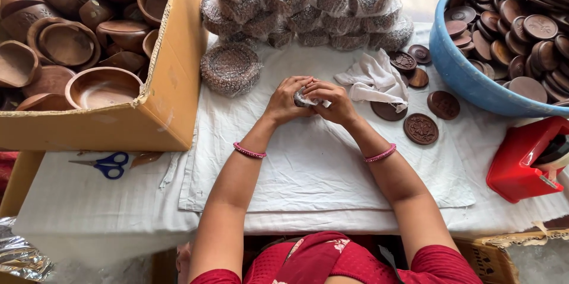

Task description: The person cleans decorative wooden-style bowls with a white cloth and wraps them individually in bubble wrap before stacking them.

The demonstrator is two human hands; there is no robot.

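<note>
Where it is: The small wrapped bundle [309, 100] sits in the middle of the white cloth [308, 165] on the surface, held up just off the cloth between both of your hands.
Left hand: Your left hand [286, 100] has its grip closed on the left side of the small wrapped bundle.
Right hand: Your right hand [333, 101] has its grip closed on the right side, with fingers curled over the top.
How it feels: I think it is light and hard inside, like the brown clay discs [422, 128] lying to the right. The shiny wrap looks smooth, so it may slip. Clay can chip or crack, so hold it gently.
Where to hold: Pinch it at the round edges with both hands, as you do now.
Which way it points: Your fingers hide most of it, so I cannot tell its long side. It looks round and flat.
Close by: Wrapped stacks [296, 5] lie far from you, a blue tub [459, 74] of discs is far right, and a cardboard box [172, 82] of clay bowls is to the left.
</note>
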